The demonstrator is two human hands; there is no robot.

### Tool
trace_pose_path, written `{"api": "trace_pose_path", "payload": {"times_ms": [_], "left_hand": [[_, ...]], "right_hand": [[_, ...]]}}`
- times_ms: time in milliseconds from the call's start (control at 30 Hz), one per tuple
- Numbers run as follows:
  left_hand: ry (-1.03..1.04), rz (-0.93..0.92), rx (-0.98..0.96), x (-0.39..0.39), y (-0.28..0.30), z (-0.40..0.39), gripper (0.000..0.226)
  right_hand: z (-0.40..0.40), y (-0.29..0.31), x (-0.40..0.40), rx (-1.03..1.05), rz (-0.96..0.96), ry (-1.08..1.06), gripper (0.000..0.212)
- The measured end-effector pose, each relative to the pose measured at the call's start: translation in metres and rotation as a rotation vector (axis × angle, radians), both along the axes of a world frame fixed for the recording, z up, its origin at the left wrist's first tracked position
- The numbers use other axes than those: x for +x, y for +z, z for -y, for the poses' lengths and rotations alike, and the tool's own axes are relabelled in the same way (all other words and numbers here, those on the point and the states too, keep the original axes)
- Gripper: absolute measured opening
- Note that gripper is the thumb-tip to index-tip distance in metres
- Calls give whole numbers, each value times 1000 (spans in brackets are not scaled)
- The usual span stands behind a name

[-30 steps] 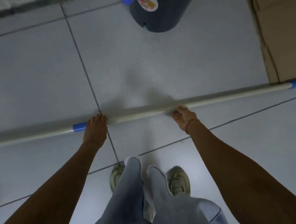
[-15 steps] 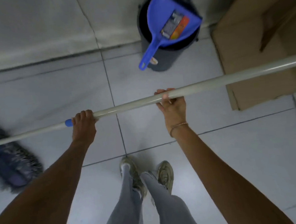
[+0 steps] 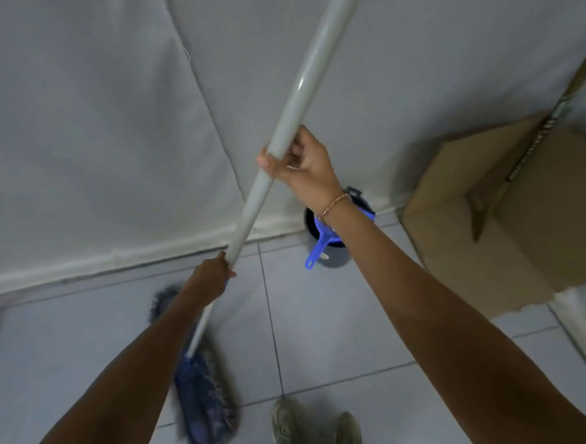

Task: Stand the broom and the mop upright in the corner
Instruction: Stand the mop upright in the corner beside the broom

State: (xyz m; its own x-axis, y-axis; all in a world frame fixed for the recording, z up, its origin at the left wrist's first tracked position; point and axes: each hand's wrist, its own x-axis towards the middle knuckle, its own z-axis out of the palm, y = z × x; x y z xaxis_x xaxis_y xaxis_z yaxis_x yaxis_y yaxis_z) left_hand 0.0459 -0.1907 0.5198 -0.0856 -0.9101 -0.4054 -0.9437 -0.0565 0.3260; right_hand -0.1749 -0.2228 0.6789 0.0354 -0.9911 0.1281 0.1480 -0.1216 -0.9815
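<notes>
I hold a mop with a long pale grey handle that slants from lower left up past the top edge. Its blue and grey fringed head rests on the tiled floor at my left, partly behind my left forearm. My left hand grips the handle low down, close to the head. My right hand grips it higher, at mid-shaft, in front of the white wall. No broom is in view.
A dark bucket with a blue dustpan in it stands against the wall base, behind my right wrist. A cardboard box sits at the right. My shoes are at the bottom edge.
The mop handle was lying level across my front; it has swung up to a steep slant. The head has come in from the far left toward my feet. The view has tilted up to the wall.
</notes>
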Motion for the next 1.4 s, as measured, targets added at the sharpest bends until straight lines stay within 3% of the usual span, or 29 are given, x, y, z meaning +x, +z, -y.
{"api": "trace_pose_path", "payload": {"times_ms": [167, 233, 433, 633, 767, 1000, 1267, 1400], "left_hand": [[-69, -225, 78, -13, 77, -11, 26], [-115, -293, 86, -20, 99, -11, 24], [-130, -506, 96, -46, 142, -8, 24], [44, -595, -59, -79, 143, -27, 31], [104, -655, -90, -85, 144, -29, 15], [-3, -624, -60, -68, 143, -22, 11], [-82, -671, -94, -83, 134, -25, 23], [-44, -698, -11, -112, 130, -24, 32]], "right_hand": [[-4, 89, 15, -35, -157, 519, 23], [-11, 107, 16, -16, -272, 595, 23], [-23, 148, 32, -106, -388, 401, 25], [-25, 163, 31, -135, -443, 256, 26], [-28, 169, 34, -129, -469, 208, 27], [-28, 178, 35, -129, -538, 79, 33], [-33, 173, 10, -127, -611, -99, 36], [-36, 170, -13, -128, -640, -190, 38]]}}
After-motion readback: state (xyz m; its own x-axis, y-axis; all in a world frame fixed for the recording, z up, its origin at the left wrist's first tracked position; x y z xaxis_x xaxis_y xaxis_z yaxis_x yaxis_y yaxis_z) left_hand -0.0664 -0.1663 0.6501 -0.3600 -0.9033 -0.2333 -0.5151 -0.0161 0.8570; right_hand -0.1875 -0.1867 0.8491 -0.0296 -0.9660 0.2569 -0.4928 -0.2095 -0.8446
